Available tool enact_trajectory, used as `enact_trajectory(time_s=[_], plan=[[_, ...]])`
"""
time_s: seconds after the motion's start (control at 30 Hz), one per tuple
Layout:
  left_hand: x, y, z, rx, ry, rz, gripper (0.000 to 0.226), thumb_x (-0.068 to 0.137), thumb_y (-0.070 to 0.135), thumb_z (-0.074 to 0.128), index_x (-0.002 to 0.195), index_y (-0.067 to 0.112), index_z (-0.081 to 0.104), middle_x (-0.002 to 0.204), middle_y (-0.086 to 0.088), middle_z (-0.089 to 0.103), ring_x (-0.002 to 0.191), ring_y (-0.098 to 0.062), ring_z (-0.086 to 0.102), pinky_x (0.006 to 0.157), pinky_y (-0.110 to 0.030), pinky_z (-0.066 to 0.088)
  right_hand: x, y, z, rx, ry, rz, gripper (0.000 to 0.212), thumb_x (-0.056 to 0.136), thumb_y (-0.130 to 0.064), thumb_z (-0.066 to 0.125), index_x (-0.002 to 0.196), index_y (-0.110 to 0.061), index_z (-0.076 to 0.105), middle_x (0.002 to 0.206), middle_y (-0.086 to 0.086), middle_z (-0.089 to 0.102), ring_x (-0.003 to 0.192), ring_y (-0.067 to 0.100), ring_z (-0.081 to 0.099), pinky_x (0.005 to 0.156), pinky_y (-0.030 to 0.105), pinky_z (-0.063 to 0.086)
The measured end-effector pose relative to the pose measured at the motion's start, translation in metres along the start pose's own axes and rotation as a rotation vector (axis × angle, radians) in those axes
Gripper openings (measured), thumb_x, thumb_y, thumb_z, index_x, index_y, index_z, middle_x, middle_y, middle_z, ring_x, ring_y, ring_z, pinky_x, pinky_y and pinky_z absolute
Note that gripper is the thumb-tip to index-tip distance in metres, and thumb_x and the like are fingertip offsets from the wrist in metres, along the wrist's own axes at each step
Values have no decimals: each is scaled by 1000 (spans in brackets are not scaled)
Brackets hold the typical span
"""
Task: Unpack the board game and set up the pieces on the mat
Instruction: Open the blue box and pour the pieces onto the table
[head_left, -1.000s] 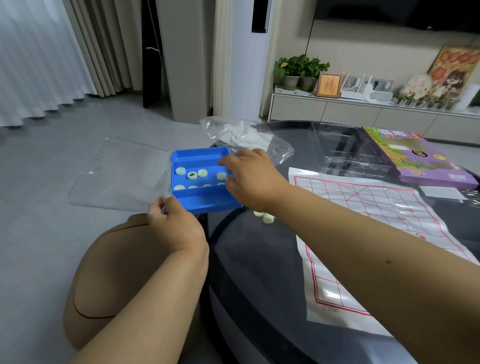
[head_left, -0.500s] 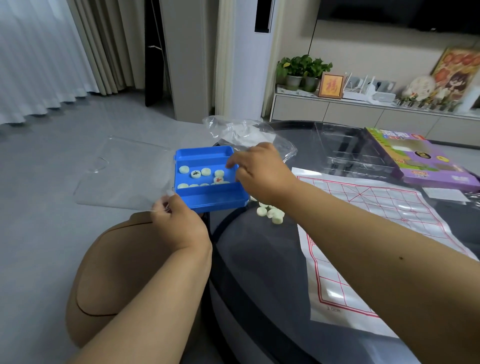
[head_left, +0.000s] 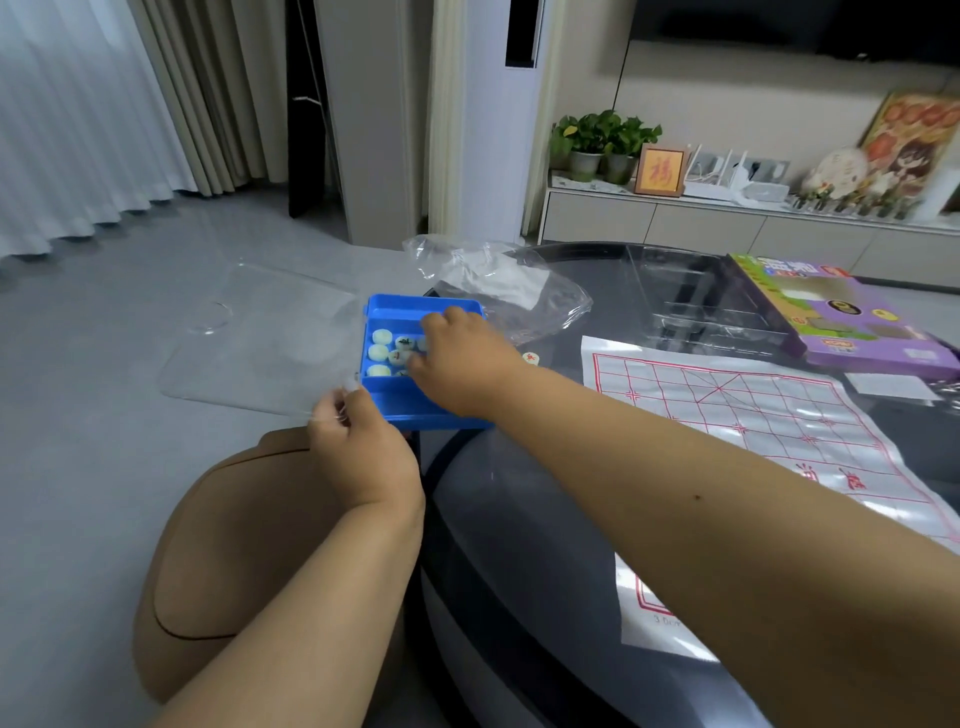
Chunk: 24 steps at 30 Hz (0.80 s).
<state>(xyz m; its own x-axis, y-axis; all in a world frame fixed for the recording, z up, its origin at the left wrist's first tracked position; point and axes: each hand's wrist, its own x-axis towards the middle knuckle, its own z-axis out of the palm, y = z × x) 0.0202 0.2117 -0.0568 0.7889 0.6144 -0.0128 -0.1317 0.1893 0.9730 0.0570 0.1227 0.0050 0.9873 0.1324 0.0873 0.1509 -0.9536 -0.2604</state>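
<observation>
At frame centre, the left hand (head_left: 363, 447) pinches the clear lid (head_left: 260, 338); the right hand (head_left: 462, 364) (grip hidden, cannot tell) reaches into the blue tray (head_left: 410, 306) of pieces (head_left: 380, 336).

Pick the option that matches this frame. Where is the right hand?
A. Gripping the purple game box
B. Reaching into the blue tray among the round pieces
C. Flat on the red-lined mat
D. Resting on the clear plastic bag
B: the right hand reaches into the blue tray, its fingertips among the pale round pieces, well away from the mat and the purple game box.
</observation>
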Motion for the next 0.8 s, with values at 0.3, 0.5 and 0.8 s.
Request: enact_trajectory(time_s=[0.3,0.5,0.8], plan=[[3,-3,-1,2,18,19,22,96,17,46,80,3,51,60,3,46,43,1,40,49,-17,36,27,-30,31,38,-57,-41,37,96,-37,28,122,-15,44,124,5,45,119,30,35,96,46,36],[3,-4,0,-65,42,-20,27,95,15,47,73,0,47,55,5,38,42,0,38,55,-22,36,32,-23,33,2,-150,-47,51,95,-53,20,130,-26,45,132,6,43,118,31,38,95,48,37],[5,-7,-1,-102,68,-72,30,83,29,47,73,0,49,60,-9,45,58,-14,40,78,-61,52,23,-19,21,-10,-147,-174,39,101,-44,24,105,-19,53,116,5,56,109,21,52,80,31,36]])
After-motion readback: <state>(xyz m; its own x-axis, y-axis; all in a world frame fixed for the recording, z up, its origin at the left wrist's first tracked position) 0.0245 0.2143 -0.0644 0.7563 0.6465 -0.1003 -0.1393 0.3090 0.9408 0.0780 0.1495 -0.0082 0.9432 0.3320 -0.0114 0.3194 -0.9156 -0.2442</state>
